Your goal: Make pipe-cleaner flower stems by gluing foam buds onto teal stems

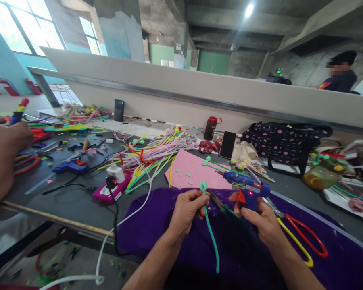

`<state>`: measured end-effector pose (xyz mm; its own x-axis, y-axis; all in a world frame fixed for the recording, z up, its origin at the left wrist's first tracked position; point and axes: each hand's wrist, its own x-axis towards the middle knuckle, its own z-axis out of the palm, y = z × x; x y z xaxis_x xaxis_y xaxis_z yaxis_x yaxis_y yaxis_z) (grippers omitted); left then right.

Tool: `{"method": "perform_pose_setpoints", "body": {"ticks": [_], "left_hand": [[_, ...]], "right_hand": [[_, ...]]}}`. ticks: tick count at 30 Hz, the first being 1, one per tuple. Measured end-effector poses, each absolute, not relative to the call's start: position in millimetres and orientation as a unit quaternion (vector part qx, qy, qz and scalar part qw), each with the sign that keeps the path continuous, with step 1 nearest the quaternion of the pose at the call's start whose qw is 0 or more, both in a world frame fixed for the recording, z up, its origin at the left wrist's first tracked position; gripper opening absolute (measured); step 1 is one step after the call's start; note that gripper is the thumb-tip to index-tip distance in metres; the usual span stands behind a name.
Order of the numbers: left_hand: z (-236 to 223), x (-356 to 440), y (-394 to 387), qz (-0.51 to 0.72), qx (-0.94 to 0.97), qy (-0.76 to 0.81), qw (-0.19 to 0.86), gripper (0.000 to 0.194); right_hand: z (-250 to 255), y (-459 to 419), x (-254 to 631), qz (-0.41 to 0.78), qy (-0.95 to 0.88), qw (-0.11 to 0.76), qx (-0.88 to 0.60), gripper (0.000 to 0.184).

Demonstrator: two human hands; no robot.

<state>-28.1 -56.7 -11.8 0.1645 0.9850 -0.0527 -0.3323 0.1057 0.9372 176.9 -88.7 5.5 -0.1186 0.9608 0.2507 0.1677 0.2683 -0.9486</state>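
My left hand (186, 209) pinches a mint-green pipe cleaner flower (203, 186) just under its curled head; its stem (212, 241) hangs down in front of the purple cloth (145, 225). In my right hand (261, 219) is a blue hot glue gun (248, 185), its nozzle pointing left and a small red light lit on its body. Between my hands lies a dark, narrow metal tool (216, 199), whose kind I cannot make out. Scissors with red and yellow handles (310, 235) rest on the cloth by my right hand. A pink sheet (196, 167) with green scraps lies beyond my hands.
A pink power strip (113, 192) with cables stands left. Behind are a pipe cleaner pile (163, 149), a phone (227, 145), a bottle (211, 129), a patterned bag (286, 143) and a green jug (323, 173). Another person's hand (6, 149) and a second glue gun (71, 165) are left.
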Motion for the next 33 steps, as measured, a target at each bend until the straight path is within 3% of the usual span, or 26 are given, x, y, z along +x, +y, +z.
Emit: {"method": "perform_pose_setpoints", "body": {"ticks": [5, 17, 33], "left_hand": [[-12, -29, -56, 0.517, 0.418, 0.379, 0.644, 0.024], [-13, -30, -54, 0.51, 0.393, 0.387, 0.66, 0.025], [-13, -29, -53, 0.511, 0.388, 0.374, 0.67, 0.02]], "right_hand": [[2, -98, 172, 0.367, -0.675, 0.432, -0.472, 0.015], [-19, -110, 161, 0.334, -0.708, 0.429, -0.451, 0.028], [-33, -112, 160, 0.289, -0.736, 0.399, -0.465, 0.021]]}}
